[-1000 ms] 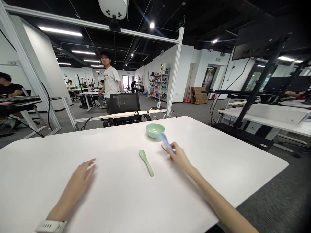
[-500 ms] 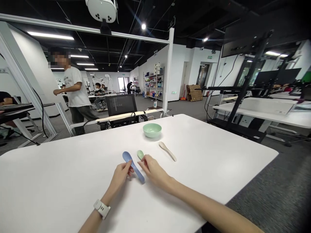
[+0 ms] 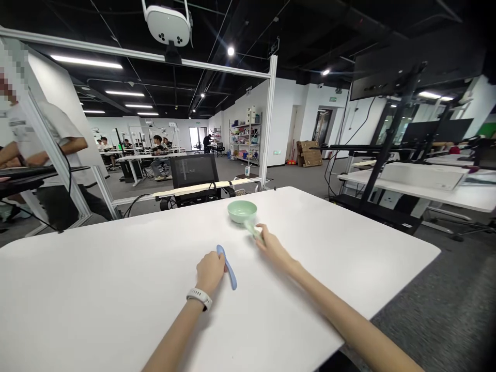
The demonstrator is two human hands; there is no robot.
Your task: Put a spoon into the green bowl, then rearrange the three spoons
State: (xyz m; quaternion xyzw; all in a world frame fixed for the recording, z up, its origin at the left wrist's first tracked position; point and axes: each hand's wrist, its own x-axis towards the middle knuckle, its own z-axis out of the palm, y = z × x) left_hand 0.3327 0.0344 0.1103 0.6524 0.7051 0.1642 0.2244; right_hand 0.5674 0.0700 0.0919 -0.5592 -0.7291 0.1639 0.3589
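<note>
My left hand, with a pale watch band on the wrist, is closed around a blue spoon, which is turned edge-on above the table. A light green spoon is pinched in my right hand, its head smeared by motion. That spoon's head overlaps the near side of the green bowl in view; whether they touch I cannot tell. The bowl stands upright. The cream spoon cannot be made out now; my right hand covers the spot where it lay.
Everything is on a white table with rounded corners. Beyond its far edge are a metal frame and a black mesh chair. A person is at the left, behind the frame. A monitor stand rises at the right.
My right hand has lifted the green spoon and carried it away to the bowl. My left hand has moved right and rolled over, turning the blue spoon on edge. The person behind has moved left.
</note>
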